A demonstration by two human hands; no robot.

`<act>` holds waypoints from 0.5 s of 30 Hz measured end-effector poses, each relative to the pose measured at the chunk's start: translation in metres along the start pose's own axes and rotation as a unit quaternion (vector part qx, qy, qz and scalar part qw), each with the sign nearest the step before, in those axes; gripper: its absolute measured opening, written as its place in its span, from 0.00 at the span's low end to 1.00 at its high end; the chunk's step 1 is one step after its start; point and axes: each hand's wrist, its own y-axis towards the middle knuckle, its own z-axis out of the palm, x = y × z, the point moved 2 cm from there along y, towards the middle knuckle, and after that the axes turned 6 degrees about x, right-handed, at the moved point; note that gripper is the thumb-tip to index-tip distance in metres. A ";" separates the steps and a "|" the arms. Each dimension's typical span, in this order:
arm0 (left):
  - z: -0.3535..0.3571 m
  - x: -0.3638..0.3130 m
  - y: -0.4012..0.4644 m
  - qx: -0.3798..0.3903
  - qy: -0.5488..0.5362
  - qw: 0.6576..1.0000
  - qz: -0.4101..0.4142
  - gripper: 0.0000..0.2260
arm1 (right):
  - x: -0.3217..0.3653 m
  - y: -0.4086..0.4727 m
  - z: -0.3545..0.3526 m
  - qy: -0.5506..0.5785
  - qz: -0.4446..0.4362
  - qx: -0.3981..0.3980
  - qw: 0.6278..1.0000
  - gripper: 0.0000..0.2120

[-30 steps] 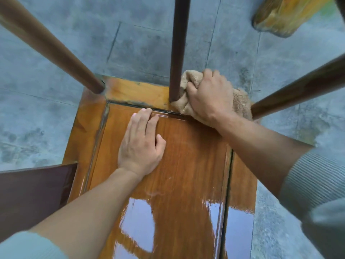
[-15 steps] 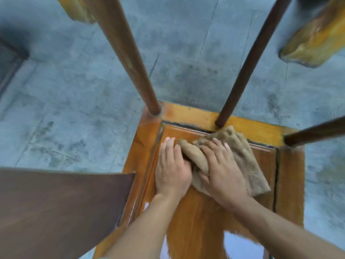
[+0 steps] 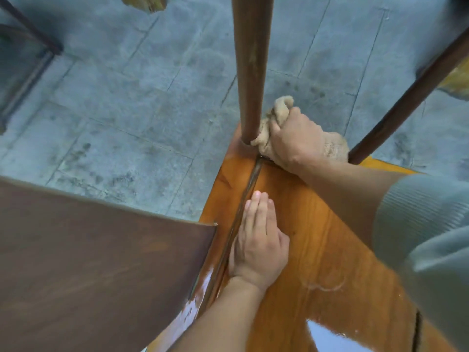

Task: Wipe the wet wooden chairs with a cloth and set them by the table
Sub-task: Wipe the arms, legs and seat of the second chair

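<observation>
The right hand (image 3: pixel 295 138) grips the bunched cloth (image 3: pixel 278 115) against the foot of the near chair leg (image 3: pixel 250 72), which runs straight up from the fingers. The left hand (image 3: pixel 257 240) lies flat, fingers straight, on the overturned chair (image 3: pixel 330 237).

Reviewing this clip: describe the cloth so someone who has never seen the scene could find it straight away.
Start from the glossy orange-brown chair seat at lower right. At its far corner a thick brown leg rises toward the camera. The cloth is the bunched beige fabric gripped by the right hand against that leg's base, the only soft, pale thing among hard wood.
</observation>
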 end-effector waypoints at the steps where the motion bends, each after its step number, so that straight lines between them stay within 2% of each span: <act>1: -0.002 -0.001 -0.001 -0.003 -0.006 1.000 0.002 0.22 | 0.000 -0.008 -0.001 -0.007 -0.034 -0.019 0.999 0.19; 3: -0.005 0.001 0.001 -0.027 -0.015 1.000 0.001 0.21 | -0.004 -0.033 0.000 -0.021 -0.122 -0.014 0.992 0.19; 7: -0.019 0.007 -0.013 -0.030 -0.013 0.999 0.004 0.15 | -0.024 -0.088 0.008 -0.030 -0.277 0.081 0.957 0.28; 8: -0.022 0.007 -0.025 -0.016 -0.004 1.000 0.001 0.14 | -0.025 -0.100 0.010 -0.021 -0.304 0.109 0.946 0.28; 10: -0.025 0.004 -0.059 0.059 0.006 0.998 0.005 0.17 | -0.017 -0.118 0.015 -0.004 -0.345 0.159 0.925 0.29; 13: -0.029 0.000 -0.102 0.146 -0.015 0.989 0.026 0.25 | 0.023 -0.130 0.026 -0.038 -0.402 0.179 0.897 0.29; 15: -0.027 0.005 -0.107 0.143 -0.019 0.989 0.025 0.26 | 0.054 -0.127 0.036 -0.070 -0.441 0.178 0.877 0.32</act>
